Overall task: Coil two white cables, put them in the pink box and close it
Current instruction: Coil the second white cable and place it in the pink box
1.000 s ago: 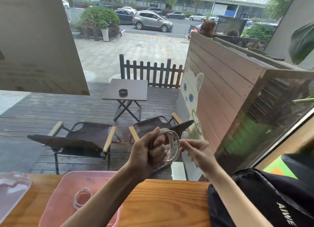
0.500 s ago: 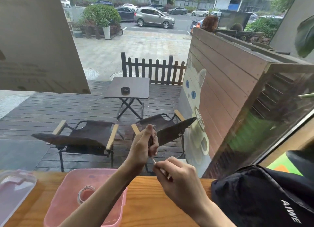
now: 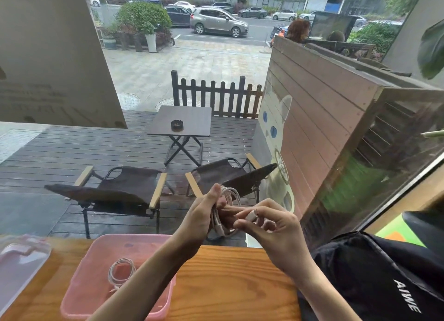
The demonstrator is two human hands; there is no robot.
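Daylight flat and bright, overcast feel, pouring in through window ahead. No hard shadows on deck outside. Wooden table [image 3: 230, 284] evenly lit, soft shade only under forearms. Wide-angle bend strong: fence wall [image 3: 324, 109] leans, edges curve outward. Reflections ghosting on glass at right, greenish patch over planks. Lid [image 3: 21, 260] at lower left smeared, soft. Hands reasonably sharp, slight motion softness at fingertips. Far street hazy, washed out.
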